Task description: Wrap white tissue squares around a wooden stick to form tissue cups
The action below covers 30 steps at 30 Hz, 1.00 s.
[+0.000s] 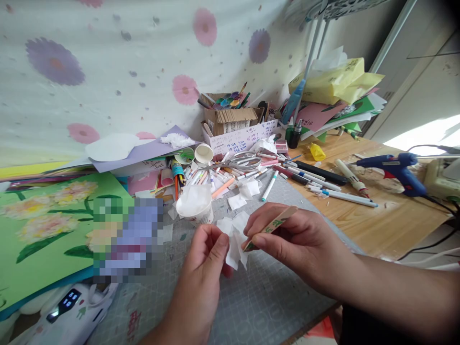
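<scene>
Over the grey cutting mat (pixel 273 306), my left hand (pixel 203 273) is closed with thumb and fingers pinching a crumpled piece of white tissue paper (pixel 235 247). My right hand (pixel 298 239) grips a flat wooden craft stick (pixel 278 221) with green marks on it. The stick slants down to the left, its lower end beside the tissue; whether the two touch I cannot tell. Just beyond my hands stands a white paper cup (pixel 196 211) with white material at its top. Small tissue pieces (pixel 247 189) lie on the mat past my right fingers.
Behind are many markers (pixel 270 187), scissors (pixel 244 161) and a cardboard box (pixel 232 120) of paints. At right, a blue glue gun (pixel 395 167) with a cord sits on the wooden table (pixel 345 211). A green flower picture (pixel 57 215) and a white device (pixel 72 311) lie left.
</scene>
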{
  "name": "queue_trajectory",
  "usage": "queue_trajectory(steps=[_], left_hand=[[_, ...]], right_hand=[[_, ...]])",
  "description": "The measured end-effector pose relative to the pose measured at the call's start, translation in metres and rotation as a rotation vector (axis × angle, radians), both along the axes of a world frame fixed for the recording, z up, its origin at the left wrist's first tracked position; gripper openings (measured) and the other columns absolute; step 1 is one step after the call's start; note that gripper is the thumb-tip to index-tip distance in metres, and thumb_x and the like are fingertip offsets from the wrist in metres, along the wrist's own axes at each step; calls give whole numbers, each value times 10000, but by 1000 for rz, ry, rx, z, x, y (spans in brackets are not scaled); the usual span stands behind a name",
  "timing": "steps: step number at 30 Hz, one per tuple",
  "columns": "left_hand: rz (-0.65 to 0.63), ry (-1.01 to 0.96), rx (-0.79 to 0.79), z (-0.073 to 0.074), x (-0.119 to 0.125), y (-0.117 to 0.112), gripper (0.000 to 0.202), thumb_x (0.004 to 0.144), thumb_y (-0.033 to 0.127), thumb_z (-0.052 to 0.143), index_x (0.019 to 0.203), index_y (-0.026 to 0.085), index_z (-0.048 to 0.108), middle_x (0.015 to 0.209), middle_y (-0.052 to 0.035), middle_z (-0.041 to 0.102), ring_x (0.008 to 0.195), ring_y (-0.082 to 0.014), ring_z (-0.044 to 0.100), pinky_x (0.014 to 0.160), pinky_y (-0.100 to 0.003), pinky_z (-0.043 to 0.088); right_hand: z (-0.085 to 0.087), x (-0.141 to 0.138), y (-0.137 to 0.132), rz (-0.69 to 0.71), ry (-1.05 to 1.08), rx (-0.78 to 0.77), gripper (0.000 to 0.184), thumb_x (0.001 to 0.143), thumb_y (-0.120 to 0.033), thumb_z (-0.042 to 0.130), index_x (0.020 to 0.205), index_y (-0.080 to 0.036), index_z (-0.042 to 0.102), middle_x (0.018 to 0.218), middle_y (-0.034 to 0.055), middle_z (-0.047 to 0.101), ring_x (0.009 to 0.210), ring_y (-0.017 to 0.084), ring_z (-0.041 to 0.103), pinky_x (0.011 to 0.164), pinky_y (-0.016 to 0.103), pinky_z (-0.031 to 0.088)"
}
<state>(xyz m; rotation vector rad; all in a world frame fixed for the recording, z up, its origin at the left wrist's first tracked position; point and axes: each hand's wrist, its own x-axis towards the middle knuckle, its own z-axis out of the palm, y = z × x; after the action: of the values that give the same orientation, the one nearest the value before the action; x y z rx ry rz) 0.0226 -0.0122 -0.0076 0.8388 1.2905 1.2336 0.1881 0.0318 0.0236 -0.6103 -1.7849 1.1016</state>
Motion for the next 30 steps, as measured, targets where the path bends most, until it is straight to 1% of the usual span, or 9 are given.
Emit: queue_trajectory(steps=[5, 8, 10, 12, 17, 21, 25, 28, 30], left_hand=[[-147, -187, 48, 3, 1, -3, 315, 823, 487, 590, 771, 186, 669, 739, -17, 593, 672, -163, 526, 620, -286, 457], [-204, -156, 61, 5, 1, -3, 261, 764, 440, 672, 793, 182, 700, 803, -33, 633, 737, -179, 553, 681, -292, 466], [-195, -130, 25, 6, 1, -2, 158, 723, 337, 721, 770, 188, 699, 773, -18, 638, 734, -174, 563, 689, -285, 462], [-171, -97, -16, 7, 1, -1, 89, 719, 269, 712, 714, 187, 678, 705, 0, 627, 693, -165, 568, 675, -283, 451], [-114, 8, -44, 8, 1, 1, 130, 756, 240, 639, 644, 185, 604, 638, 20, 596, 657, -163, 564, 677, -298, 409], [-112, 27, -33, 7, -1, 2, 172, 779, 237, 594, 619, 186, 554, 631, 13, 571, 664, -167, 518, 691, -315, 394], [-94, -19, -14, 6, -4, 4, 185, 781, 219, 574, 604, 194, 526, 631, 21, 529, 676, -161, 467, 676, -295, 383], [-70, -86, 35, 6, -6, 5, 196, 756, 186, 578, 565, 186, 533, 621, 30, 475, 646, -144, 417, 620, -263, 352], [-36, -138, 73, 6, -7, 5, 203, 743, 170, 587, 544, 176, 548, 664, 24, 482, 662, -140, 423, 631, -260, 356]], right_hand=[[-3, -1, 1, 6, 13, -63, 79, 853, -125, 595, 781, -144, 622, 803, 52, 663, 805, 165, 633, 722, 295, 509], [-4, -2, 1, -4, -1, -77, 86, 849, -146, 597, 766, -140, 616, 797, 57, 658, 777, 165, 626, 706, 299, 506], [-5, -2, 1, -9, -12, -100, 88, 848, -156, 595, 766, -136, 619, 794, 60, 651, 764, 164, 618, 700, 300, 499], [-5, -2, 1, 1, -14, -147, 94, 852, -173, 588, 773, -135, 621, 792, 59, 643, 750, 161, 607, 692, 299, 495], [-3, 0, 5, 35, 26, -317, 110, 836, -202, 577, 747, -145, 605, 730, 32, 612, 679, 137, 584, 663, 281, 502], [-4, 7, 17, -72, -3, -392, 98, 791, -232, 607, 734, -152, 600, 669, 6, 602, 619, 117, 581, 620, 244, 499], [-14, 13, 35, -185, -173, -383, 118, 773, -267, 597, 744, -154, 612, 669, 19, 623, 618, 136, 602, 605, 255, 500], [-26, 14, 46, -213, -287, -343, 97, 757, -239, 601, 717, -155, 629, 647, 19, 620, 601, 138, 583, 587, 253, 482], [-31, 13, 50, -203, -310, -339, 85, 743, -213, 615, 686, -155, 638, 625, 14, 611, 583, 132, 560, 574, 249, 466]])
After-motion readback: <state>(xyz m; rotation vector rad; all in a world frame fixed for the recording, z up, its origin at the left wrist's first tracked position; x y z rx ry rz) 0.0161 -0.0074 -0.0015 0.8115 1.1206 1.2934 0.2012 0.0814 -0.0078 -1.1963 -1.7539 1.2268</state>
